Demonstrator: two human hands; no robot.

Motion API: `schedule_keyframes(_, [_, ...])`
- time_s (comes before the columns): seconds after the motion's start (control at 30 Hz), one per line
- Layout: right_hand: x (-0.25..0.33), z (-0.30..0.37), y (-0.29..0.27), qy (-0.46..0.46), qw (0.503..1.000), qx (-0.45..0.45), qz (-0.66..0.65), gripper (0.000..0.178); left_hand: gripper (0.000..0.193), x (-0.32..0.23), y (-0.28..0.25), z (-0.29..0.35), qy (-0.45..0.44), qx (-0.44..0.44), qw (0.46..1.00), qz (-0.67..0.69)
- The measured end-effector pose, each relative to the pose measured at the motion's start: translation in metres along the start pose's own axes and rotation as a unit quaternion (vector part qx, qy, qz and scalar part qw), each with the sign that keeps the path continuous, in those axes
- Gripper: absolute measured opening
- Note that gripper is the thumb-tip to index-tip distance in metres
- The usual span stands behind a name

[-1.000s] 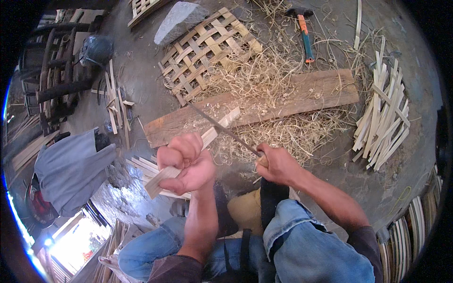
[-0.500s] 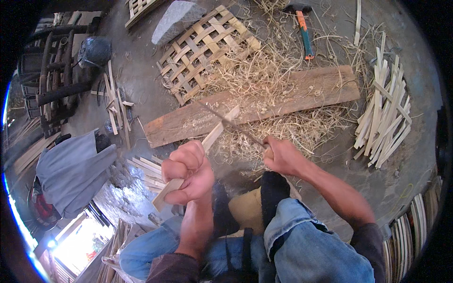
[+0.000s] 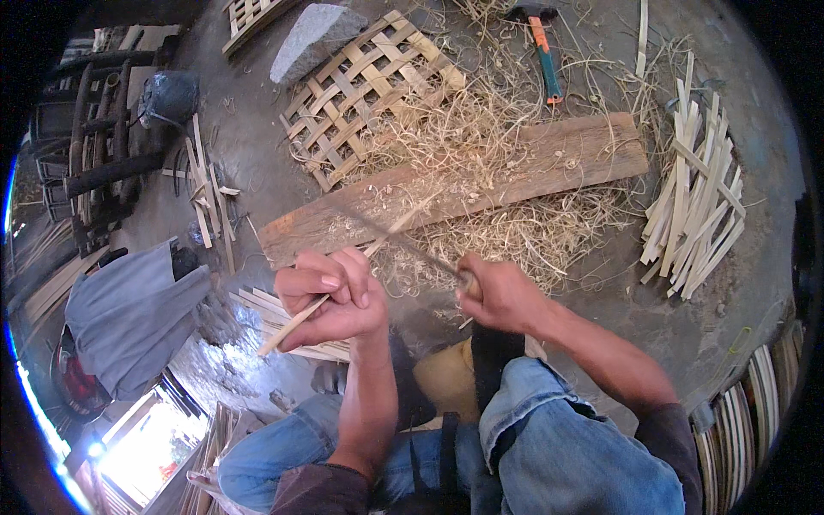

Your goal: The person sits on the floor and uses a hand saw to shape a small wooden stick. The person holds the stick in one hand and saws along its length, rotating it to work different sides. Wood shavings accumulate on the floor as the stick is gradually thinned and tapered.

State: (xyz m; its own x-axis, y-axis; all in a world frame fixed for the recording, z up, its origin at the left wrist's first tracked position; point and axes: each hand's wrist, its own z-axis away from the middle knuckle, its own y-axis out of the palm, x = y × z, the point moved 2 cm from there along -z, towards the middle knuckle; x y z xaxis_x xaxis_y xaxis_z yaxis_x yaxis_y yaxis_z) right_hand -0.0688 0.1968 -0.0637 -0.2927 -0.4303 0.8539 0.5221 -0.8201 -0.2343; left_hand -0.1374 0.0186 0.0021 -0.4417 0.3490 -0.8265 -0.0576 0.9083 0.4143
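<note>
My left hand (image 3: 333, 299) is closed round a pale wooden strip (image 3: 293, 327), which slants up and to the right out of my fist, its narrow edge showing. In my right hand (image 3: 499, 293) is the handle of a knife (image 3: 421, 255). Its long thin blade, a little blurred, points up and left and crosses the far part of the strip. Both hands are held above my knees, just on the near side of a wooden board (image 3: 592, 154) on the ground. Curly wood shavings (image 3: 481, 142) lie over and around the board.
Beyond the board are a woven strip panel (image 3: 369, 86), a grey stone (image 3: 316, 41) and a hammer (image 3: 544, 60). A pile of cut strips (image 3: 697, 193) lies at the right, with more strips (image 3: 206, 184) at the left. A grey cloth (image 3: 136, 313) hangs at the left.
The strip has turned in my left hand from its broad face to its edge, and the left fingers have loosened slightly. My right hand with the knife has shifted a little left.
</note>
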Motion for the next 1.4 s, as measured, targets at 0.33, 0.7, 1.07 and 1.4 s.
schedule_keyframes(0.33, [-0.035, -0.011, 0.005, 0.01, 0.999, -0.02, -0.034, 0.04, 0.071, 0.001, -0.004, -0.004, 0.018, 0.004, 1.0, 0.013])
schedule_keyframes(0.7, [-0.024, 0.002, -0.001, -0.069, 0.998, -0.007, 0.009, 0.04, 0.072, -0.003, -0.012, 0.006, 0.002, -0.016, 1.0, 0.025])
schedule_keyframes(1.07, [-0.072, -0.024, -0.006, 0.038, 0.99, -0.062, 0.121, 0.036, 0.071, -0.001, -0.018, -0.002, 0.012, -0.019, 0.999, 0.04])
schedule_keyframes(1.4, [0.011, 0.009, 0.031, 0.002, 0.998, -0.035, -0.042, 0.037, 0.055, 0.005, -0.001, 0.001, 0.06, -0.18, 0.98, -0.064])
